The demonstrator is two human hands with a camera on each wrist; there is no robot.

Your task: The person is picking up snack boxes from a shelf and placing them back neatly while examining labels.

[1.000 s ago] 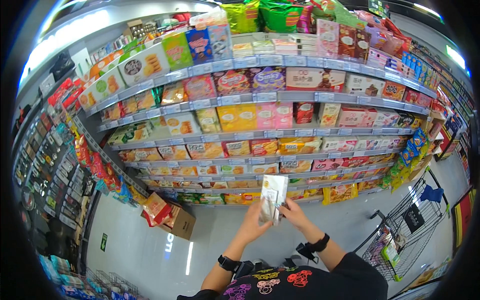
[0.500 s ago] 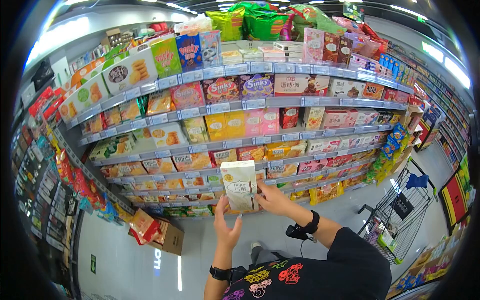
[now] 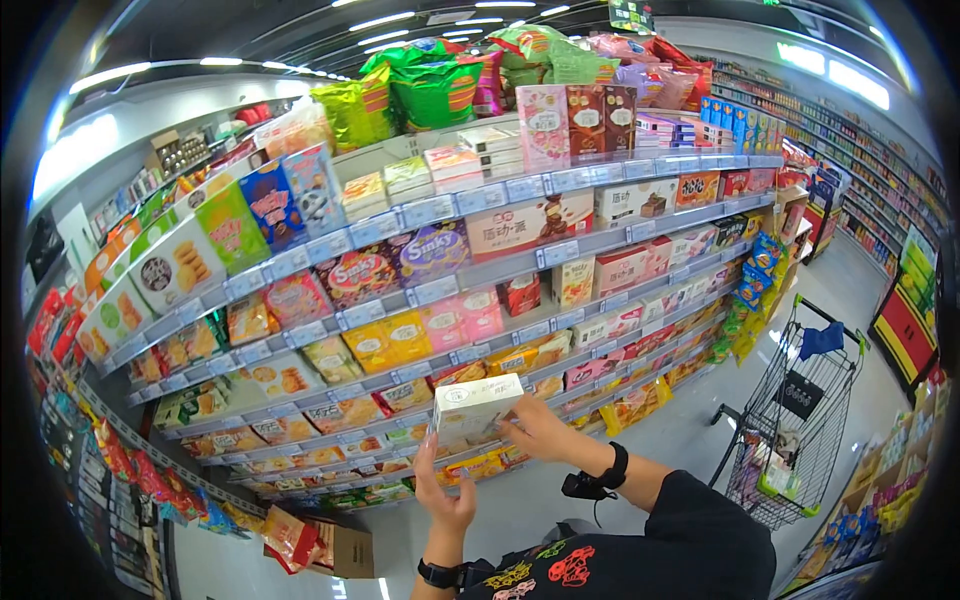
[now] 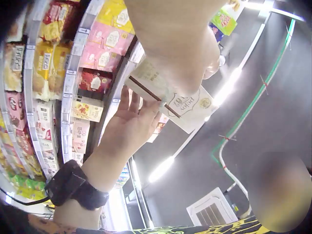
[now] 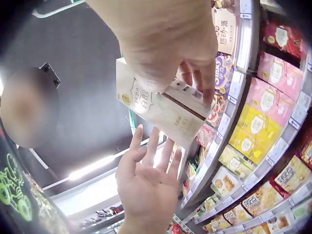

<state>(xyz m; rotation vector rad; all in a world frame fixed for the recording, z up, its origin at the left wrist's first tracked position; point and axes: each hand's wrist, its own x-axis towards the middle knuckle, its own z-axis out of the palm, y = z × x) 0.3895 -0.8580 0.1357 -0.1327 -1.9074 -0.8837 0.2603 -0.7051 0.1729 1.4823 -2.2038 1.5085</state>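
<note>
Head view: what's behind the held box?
Shelves of snack packs, including an orange one just above. Whatever's directly behind the box is hidden.

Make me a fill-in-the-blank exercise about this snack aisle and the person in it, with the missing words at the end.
1. The white box is gripped by the person's ____ hand.
2. The printed shirt the person wears is mainly coloured ____.
3. The purple box on the shelves bears the brand name ____.
4. The item hung at the handle end of the shopping cart is coloured ____.

Missing words: right; black; Sinky; blue.
</note>
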